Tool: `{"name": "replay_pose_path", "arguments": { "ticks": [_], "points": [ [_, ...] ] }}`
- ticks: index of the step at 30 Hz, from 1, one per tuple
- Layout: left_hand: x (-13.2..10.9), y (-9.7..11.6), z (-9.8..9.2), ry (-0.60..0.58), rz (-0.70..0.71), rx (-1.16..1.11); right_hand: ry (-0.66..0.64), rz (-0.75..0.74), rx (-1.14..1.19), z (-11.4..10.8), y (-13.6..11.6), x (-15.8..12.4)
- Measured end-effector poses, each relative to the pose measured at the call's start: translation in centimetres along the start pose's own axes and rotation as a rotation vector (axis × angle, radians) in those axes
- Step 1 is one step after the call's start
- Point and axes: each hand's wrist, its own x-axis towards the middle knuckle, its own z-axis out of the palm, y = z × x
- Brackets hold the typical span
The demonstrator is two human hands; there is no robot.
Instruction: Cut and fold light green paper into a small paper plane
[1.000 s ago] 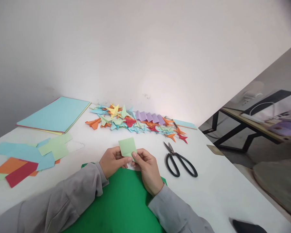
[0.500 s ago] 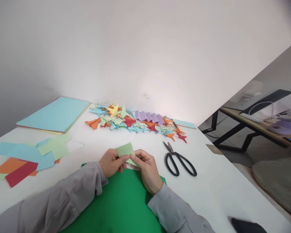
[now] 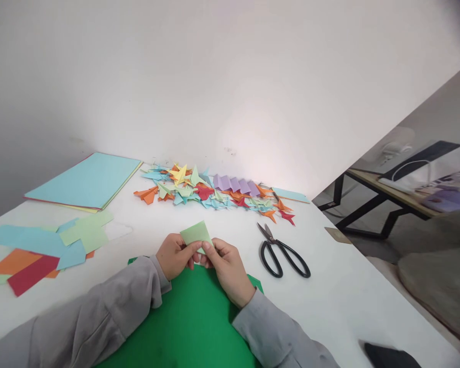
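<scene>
Pinching pale green paper (image 3: 196, 234) in left hand (image 3: 174, 257) and right hand (image 3: 230, 266), green material (image 3: 189, 319) beneath both, scissors (image 3: 275, 242) right of right hand, folded-paper pile (image 3: 204, 192) beyond, loose paper scraps (image 3: 48, 243) left of left hand.

To my left on the white tabletop (image 3: 329, 296): a stack of coloured sheets (image 3: 86, 179), light blue uppermost, close to the wall (image 3: 230, 92). Nearer me, loose paper pieces (image 3: 33, 273) overlap, in blue, orange, red and pale green. Along the wall I note a heap of small folded papers (image 3: 205, 192), mixed colours. To my right: black-handled scissors (image 3: 273, 242), blades slightly apart. Farther right, a second, wooden tabletop (image 3: 391, 192), black-framed.
</scene>
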Motion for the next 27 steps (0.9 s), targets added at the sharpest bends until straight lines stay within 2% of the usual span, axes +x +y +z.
{"name": "replay_pose_path", "arguments": {
  "ticks": [13, 17, 22, 27],
  "points": [
    [0.15, 0.56, 0.15, 0.018, -0.129, -0.166, 0.014, 0.023, 0.066, 0.23, -0.03, 0.20],
    [0.19, 0.46, 0.20, 0.030, -0.118, -0.180, 0.049, 0.014, -0.041, 0.17, -0.12, 0.29],
    [0.04, 0.44, 0.31, 0.107, -0.086, -0.112, 0.088, 0.019, -0.196, 0.13, -0.32, 0.36],
    [-0.01, 0.41, 0.29, 0.151, -0.085, -0.087, 0.136, 0.016, -0.207, 0.23, -0.29, 0.41]
  ]
}}
